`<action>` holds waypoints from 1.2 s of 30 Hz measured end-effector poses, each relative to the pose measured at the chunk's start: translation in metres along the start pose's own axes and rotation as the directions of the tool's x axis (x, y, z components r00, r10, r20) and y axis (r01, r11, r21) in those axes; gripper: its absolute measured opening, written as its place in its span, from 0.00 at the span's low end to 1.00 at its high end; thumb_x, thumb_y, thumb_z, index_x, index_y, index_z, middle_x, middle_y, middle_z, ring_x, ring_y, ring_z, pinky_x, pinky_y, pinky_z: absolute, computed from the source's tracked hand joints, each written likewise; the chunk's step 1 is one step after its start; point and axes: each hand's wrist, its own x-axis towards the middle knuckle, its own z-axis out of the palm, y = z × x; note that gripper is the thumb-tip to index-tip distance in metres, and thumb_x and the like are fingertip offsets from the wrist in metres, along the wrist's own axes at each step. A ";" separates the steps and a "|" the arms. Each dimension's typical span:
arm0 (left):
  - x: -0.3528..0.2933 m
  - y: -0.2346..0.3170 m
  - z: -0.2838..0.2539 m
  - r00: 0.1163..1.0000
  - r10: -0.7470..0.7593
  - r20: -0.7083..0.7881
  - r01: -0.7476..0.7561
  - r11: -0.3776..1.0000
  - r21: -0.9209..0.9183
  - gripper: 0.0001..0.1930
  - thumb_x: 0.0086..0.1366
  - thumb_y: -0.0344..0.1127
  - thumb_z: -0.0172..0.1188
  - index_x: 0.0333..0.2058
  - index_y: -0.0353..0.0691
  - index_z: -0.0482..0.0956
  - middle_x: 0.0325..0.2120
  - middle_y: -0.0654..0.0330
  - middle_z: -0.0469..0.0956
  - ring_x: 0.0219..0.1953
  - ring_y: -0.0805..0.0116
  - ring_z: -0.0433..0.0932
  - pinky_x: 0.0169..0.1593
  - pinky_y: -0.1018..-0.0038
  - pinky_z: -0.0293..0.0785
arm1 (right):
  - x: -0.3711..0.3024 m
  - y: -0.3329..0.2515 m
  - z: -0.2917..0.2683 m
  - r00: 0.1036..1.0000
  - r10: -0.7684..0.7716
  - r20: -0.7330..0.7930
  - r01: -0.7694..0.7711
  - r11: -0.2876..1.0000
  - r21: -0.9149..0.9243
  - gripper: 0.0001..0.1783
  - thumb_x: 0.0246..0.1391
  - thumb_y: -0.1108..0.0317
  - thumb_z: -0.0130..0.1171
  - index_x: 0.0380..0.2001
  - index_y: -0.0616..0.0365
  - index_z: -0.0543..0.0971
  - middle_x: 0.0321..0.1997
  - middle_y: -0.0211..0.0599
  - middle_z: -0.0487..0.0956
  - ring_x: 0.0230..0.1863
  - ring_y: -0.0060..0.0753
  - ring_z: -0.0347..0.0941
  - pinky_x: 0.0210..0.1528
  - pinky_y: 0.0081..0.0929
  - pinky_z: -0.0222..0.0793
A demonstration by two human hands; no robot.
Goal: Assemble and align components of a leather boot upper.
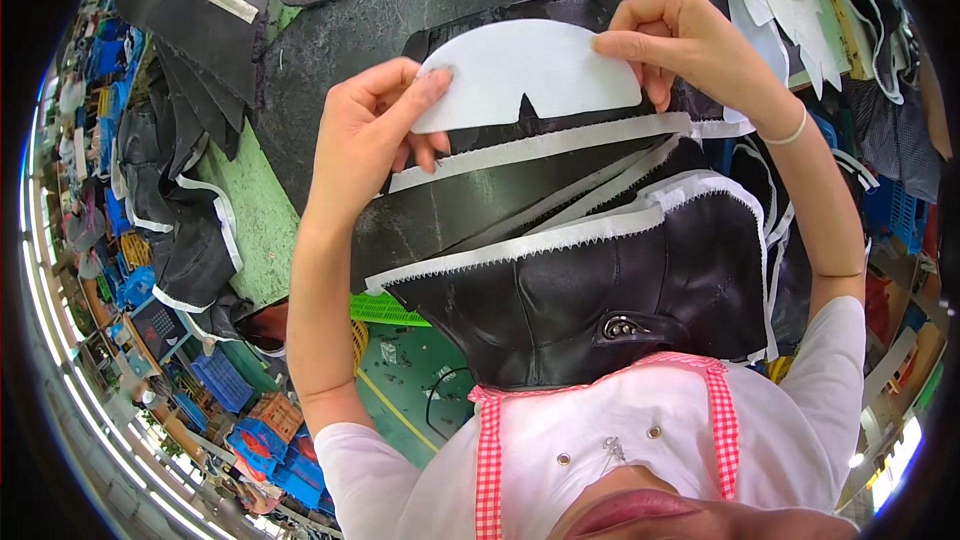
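Observation:
A white half-round piece (525, 65) with a small notch in its straight edge is stretched between my hands. My left hand (385, 120) pinches its left corner between thumb and fingers. On the other side, my right hand (665, 40) grips the upper right edge, thumb on top. The piece lies over black leather-like material edged with a white strip (550, 147). Closer to me, a black stitched leather-like piece (590, 280) with a white zigzag-sewn border and a small metal fitting hangs over the table's near edge.
Black cut panels (195, 30) are piled at the left on the green tabletop (245, 210). White cut pieces (775, 5) lie stacked at the far right. Below left are a green basket (385, 310), blue crates (222, 380) and shelving.

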 end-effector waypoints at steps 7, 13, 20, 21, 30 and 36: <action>-0.001 -0.014 0.001 0.976 -0.213 0.054 0.210 0.977 0.042 0.16 0.67 0.46 0.60 0.32 0.36 0.82 0.19 0.61 0.81 0.15 0.82 0.75 0.14 0.88 0.57 | 0.012 0.006 0.003 0.993 0.099 0.071 -0.096 0.994 -0.046 0.18 0.58 0.58 0.63 0.24 0.64 0.79 0.17 0.28 0.75 0.14 0.17 0.71 0.19 0.14 0.70; 0.005 0.002 0.012 0.992 -0.120 -0.046 0.112 0.631 0.767 0.15 0.64 0.44 0.62 0.28 0.38 0.79 0.14 0.62 0.75 0.12 0.77 0.68 0.18 0.74 0.61 | 0.007 -0.005 0.020 0.991 0.131 -0.026 -0.130 0.914 -0.385 0.18 0.51 0.62 0.67 0.18 0.62 0.73 0.14 0.31 0.73 0.13 0.27 0.72 0.19 0.24 0.70; -0.006 -0.014 0.033 0.804 0.556 0.208 -0.511 0.468 0.721 0.26 0.46 0.39 0.72 0.47 0.47 0.78 0.49 0.59 0.76 0.56 0.55 0.71 0.57 0.58 0.66 | 0.000 0.025 0.061 0.608 -0.793 0.031 0.555 0.397 -0.731 0.16 0.44 0.63 0.69 0.37 0.54 0.79 0.36 0.30 0.81 0.38 0.36 0.78 0.42 0.33 0.75; -0.004 -0.015 0.036 0.778 0.595 0.202 -0.490 0.373 0.788 0.26 0.48 0.38 0.71 0.49 0.47 0.78 0.47 0.59 0.77 0.55 0.56 0.74 0.57 0.59 0.68 | 0.009 0.025 0.057 0.579 -0.815 0.009 0.566 0.394 -0.724 0.18 0.45 0.62 0.69 0.40 0.53 0.79 0.36 0.31 0.82 0.38 0.37 0.78 0.42 0.32 0.75; 0.016 0.014 0.021 0.809 0.572 0.134 -0.468 0.490 0.735 0.09 0.53 0.40 0.70 0.27 0.45 0.80 0.20 0.62 0.80 0.23 0.64 0.81 0.26 0.68 0.72 | 0.008 0.006 0.067 0.667 -0.717 -0.204 0.396 0.572 -0.718 0.15 0.43 0.65 0.69 0.36 0.54 0.80 0.30 0.37 0.81 0.31 0.42 0.78 0.34 0.34 0.74; 0.009 0.043 0.004 0.686 0.091 0.722 -0.223 0.971 0.089 0.09 0.50 0.29 0.75 0.27 0.33 0.83 0.20 0.61 0.79 0.23 0.78 0.75 0.28 0.77 0.68 | -0.012 -0.022 0.032 0.760 -0.336 0.556 0.228 0.939 0.256 0.16 0.49 0.82 0.65 0.44 0.68 0.82 0.38 0.30 0.84 0.37 0.14 0.74 0.43 0.17 0.73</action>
